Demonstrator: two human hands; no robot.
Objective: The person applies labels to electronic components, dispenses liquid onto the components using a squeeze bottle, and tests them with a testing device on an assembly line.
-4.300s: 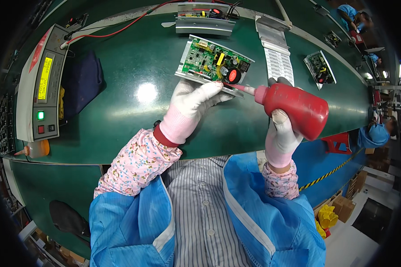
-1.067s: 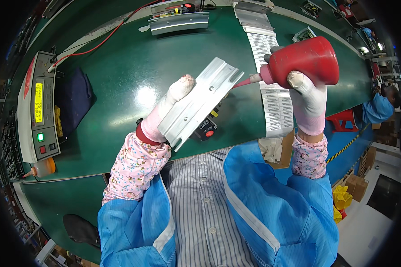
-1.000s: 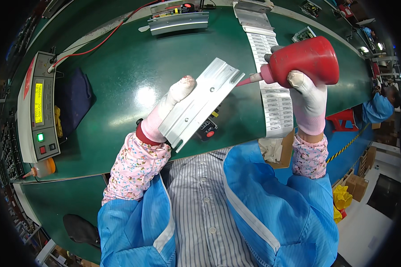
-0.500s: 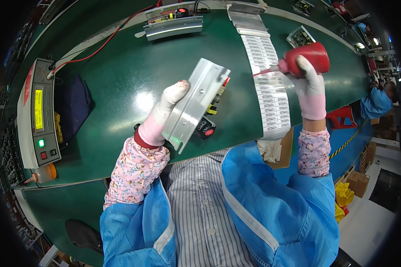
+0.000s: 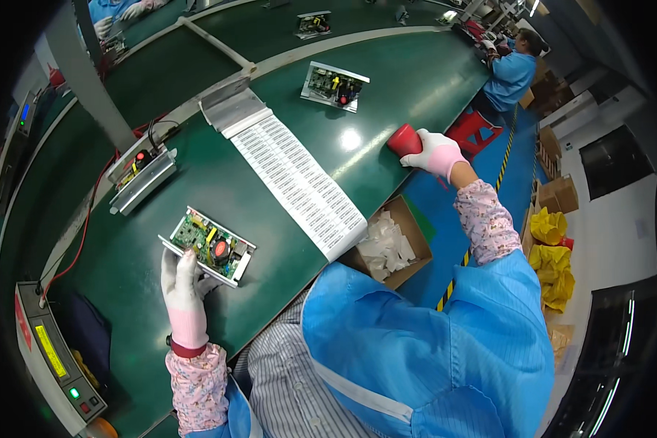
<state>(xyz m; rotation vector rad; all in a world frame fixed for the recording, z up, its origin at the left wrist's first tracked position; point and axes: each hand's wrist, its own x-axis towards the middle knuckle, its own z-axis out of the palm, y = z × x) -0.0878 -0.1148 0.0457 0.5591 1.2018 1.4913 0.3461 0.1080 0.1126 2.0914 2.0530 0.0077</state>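
Observation:
My left hand [image 5: 185, 296], in a white and pink glove, grips the near left edge of a power supply board [image 5: 213, 247] in a silver metal bracket. Its component side faces up, showing a round black part with a red top and some yellow parts. Whether the bracket touches the table cannot be told. Over by the table's right edge, my gloved right hand [image 5: 438, 155] is closed around a red squeeze bottle [image 5: 403, 140]. The bottle is tilted, its base toward the table; a thin red tip shows below the hand.
A strip of white labels [image 5: 299, 186] runs from a metal holder [image 5: 233, 106] to the near edge. Other bracketed boards lie at left [image 5: 144, 182] and far [image 5: 334, 86]. A tester [image 5: 55, 358] stands left, a carton of paper scraps [image 5: 416, 252] right. A co-worker [image 5: 515, 77] sits far right.
The view has swung right. The board in my left hand has turned from bracket back to component side up and is lower. My right hand has carried the red bottle from the label strip rightward.

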